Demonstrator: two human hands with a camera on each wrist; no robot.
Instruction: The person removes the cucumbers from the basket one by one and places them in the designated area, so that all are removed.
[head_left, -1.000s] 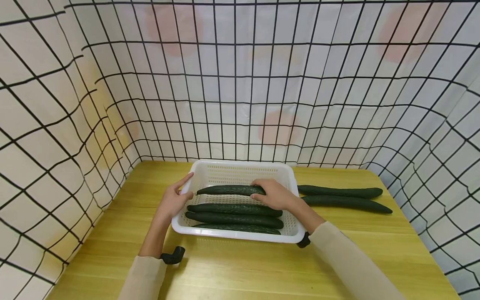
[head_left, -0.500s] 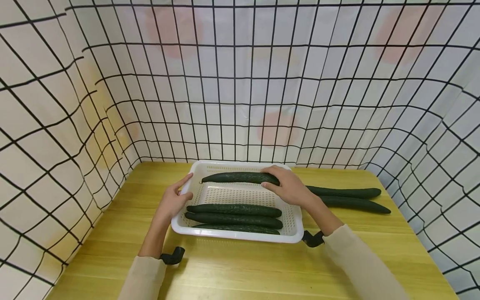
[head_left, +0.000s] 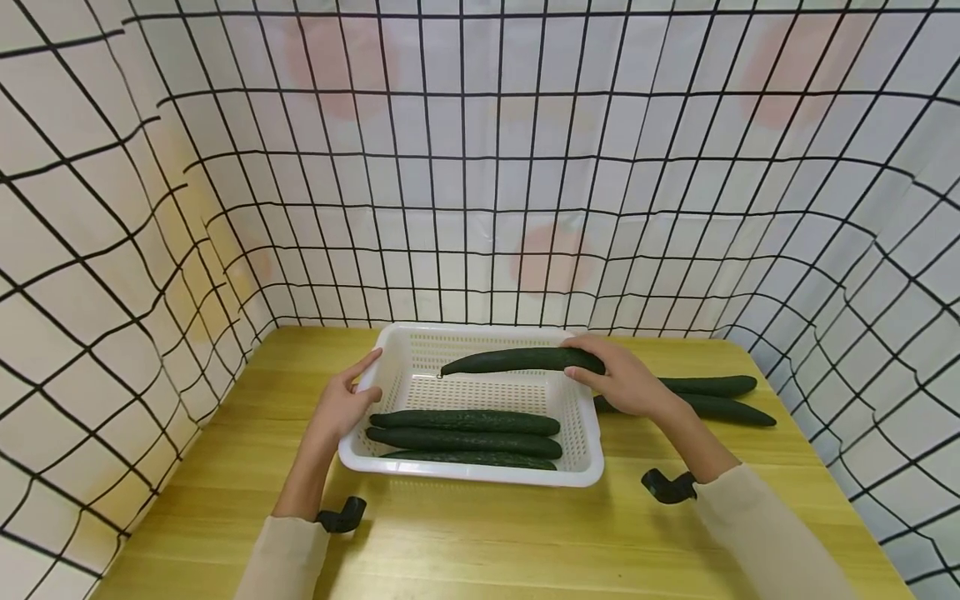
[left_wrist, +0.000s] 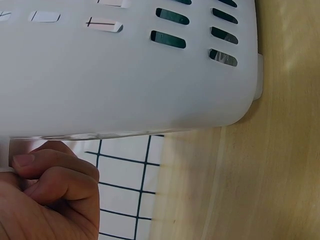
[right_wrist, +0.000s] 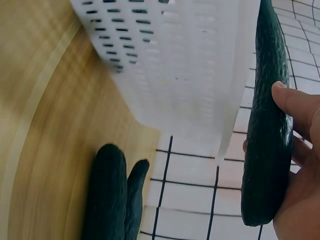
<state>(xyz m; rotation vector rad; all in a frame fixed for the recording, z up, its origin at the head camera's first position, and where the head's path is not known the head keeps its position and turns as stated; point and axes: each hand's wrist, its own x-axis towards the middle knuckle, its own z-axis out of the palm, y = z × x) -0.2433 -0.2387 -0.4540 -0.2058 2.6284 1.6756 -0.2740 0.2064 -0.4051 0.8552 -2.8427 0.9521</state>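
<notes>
My right hand point(head_left: 624, 379) grips a long dark green cucumber point(head_left: 517, 360) near its right end, thumb on the near side. This cucumber lies level above the back right part of a white plastic basket point(head_left: 480, 479), crossing over its right rim. In the right wrist view the held cucumber point(right_wrist: 267, 135) is raised beside the basket wall point(right_wrist: 190, 75). My left hand point(head_left: 347, 404) holds the basket's left rim, and its curled fingers show under that rim in the left wrist view. Inside the basket, several cucumbers point(head_left: 465, 442) lie side by side along the front.
Two more cucumbers point(head_left: 723, 408) lie on the wooden table point(head_left: 480, 542) right of the basket, partly behind my right forearm. A white cloth with a black grid point(head_left: 450, 183) rises behind the table and along both sides. Black wrist mounts point(head_left: 667, 486) hang by both sleeves.
My right hand has lifted the rear cucumber off the basket floor and carried it to the right, over the right rim. My left hand has stayed on the left rim.
</notes>
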